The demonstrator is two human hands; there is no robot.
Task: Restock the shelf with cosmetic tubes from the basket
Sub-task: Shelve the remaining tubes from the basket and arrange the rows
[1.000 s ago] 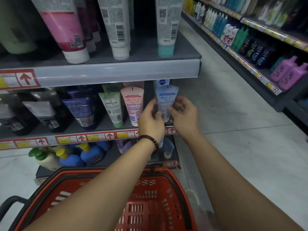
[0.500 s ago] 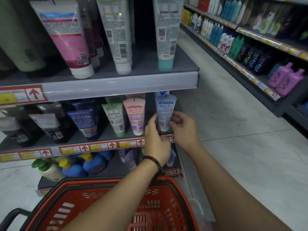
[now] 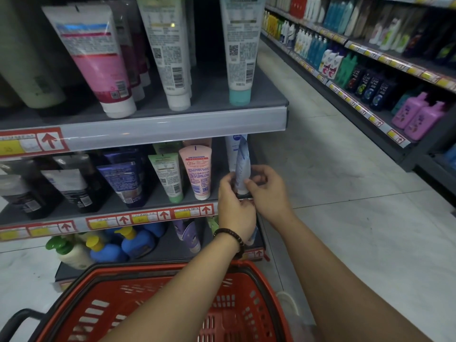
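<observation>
A pale blue cosmetic tube (image 3: 243,166) stands cap-down at the right end of the middle shelf (image 3: 148,217), turned edge-on to me. My left hand (image 3: 234,206) and my right hand (image 3: 267,188) both pinch its lower part from either side. Behind it stands a white tube with a blue logo (image 3: 233,151). To the left a pink tube (image 3: 198,171) and a green tube (image 3: 167,176) stand in the same row. The red basket (image 3: 81,285) sits low in front of me under my forearms; I see no tubes in its visible part.
The upper shelf (image 3: 172,124) carries large upside-down tubes close above my hands. Pump bottles (image 3: 108,248) fill the bottom shelf. To the right runs a tiled aisle (image 3: 345,193), and across it another shelving unit (image 3: 370,114) is packed with bottles.
The pale blue tube has been turned from facing me to edge-on. Both hands stayed on its lower part, and the view tilted up slightly.
</observation>
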